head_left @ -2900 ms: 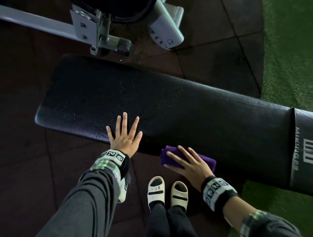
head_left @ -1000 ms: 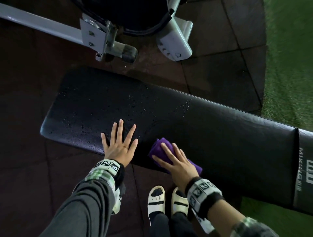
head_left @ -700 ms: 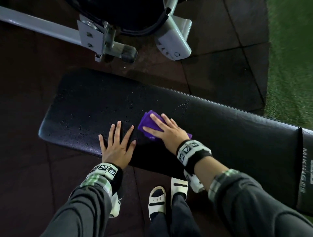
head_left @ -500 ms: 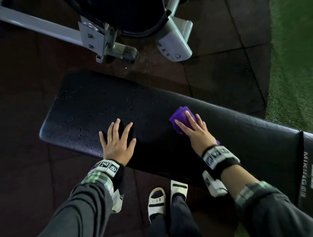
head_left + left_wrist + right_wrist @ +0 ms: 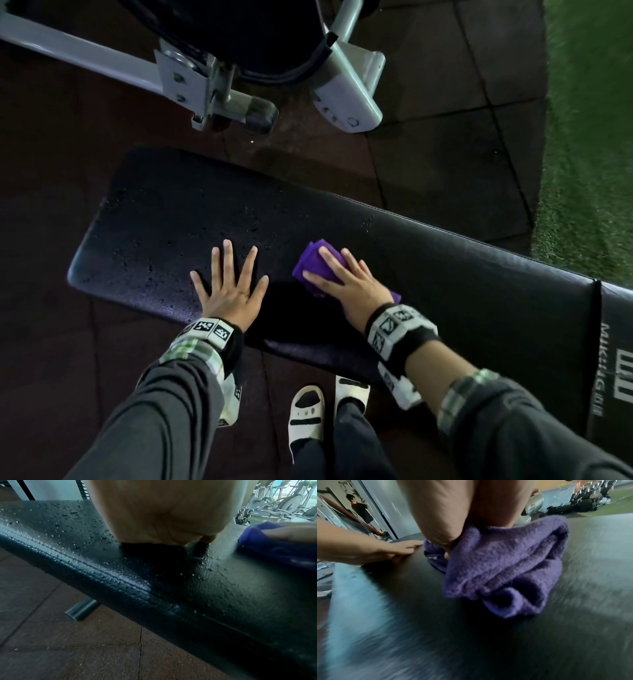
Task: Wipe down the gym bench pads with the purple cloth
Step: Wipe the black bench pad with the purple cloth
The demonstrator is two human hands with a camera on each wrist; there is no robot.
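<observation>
A long black bench pad (image 5: 445,274) runs left to right, with water droplets on its left part. My left hand (image 5: 229,284) lies flat on it with fingers spread, near the front edge. Just to its right, my right hand (image 5: 346,284) presses flat on the folded purple cloth (image 5: 310,263), which lies bunched on the pad. The right wrist view shows the cloth (image 5: 505,568) under my palm, blurred pad (image 5: 488,642) around it, and my left hand (image 5: 385,551) beside it. The left wrist view shows droplets on the pad (image 5: 68,524) and the cloth (image 5: 274,545) at the right.
A second pad with white lettering (image 5: 616,359) adjoins at the right. A grey metal machine frame (image 5: 191,78) stands on dark rubber tiles beyond the bench. Green turf (image 5: 589,137) lies to the right. My sandalled feet (image 5: 308,414) are under the bench's near edge. A person (image 5: 359,511) stands far off.
My right hand swept the cloth from the near edge up across the pad to the far side, then back left toward my left hand. The left hand stayed flat in place.
</observation>
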